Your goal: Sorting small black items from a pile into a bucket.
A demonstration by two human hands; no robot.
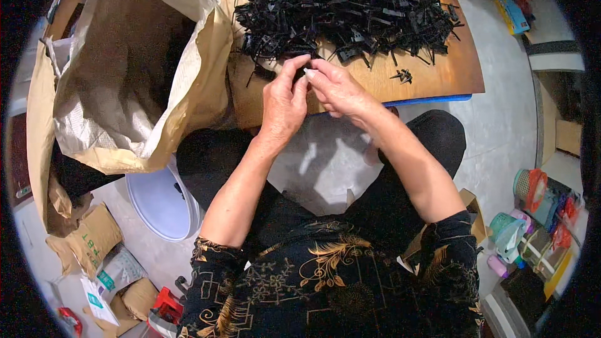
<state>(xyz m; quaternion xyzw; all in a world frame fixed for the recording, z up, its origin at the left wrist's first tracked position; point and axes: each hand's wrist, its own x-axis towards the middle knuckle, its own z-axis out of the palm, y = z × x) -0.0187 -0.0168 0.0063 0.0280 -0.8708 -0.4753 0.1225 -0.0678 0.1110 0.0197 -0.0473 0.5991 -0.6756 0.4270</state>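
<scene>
Hands at work over a wooden desk (432, 78) with a blue front edge, seen from the person's own head. The left hand (283, 103) and right hand (338, 91) meet at the near edge of the board, fingertips pinched together on a small black plastic piece (305, 66). Both hands are clenched about it, and it is almost wholly covered by the fingers, so its exact form cannot be told; it appears to be of the same kind as the heap just beyond.

That heap of thin black plastic clips (347, 12) fills the far half of the desk, a tangle of slender bars and prongs, matt to faintly glossy. One stray black clip (404, 76) lies apart, to the right of the hands.

Judged by its look, such a piece is very light, stiff and thin, with narrow arms that could snap if bent too far. Its smooth surface may slip, so a fingertip pinch on the thicker body, not the prongs, seems the safest hold. Pieces in the heap probably catch on one another when lifted.

To the left stands an open brown paper sack with a woven lining (125, 69), leaning against the desk. Below it a white plastic bucket (159, 203) rests on the grey floor (501, 125).
</scene>
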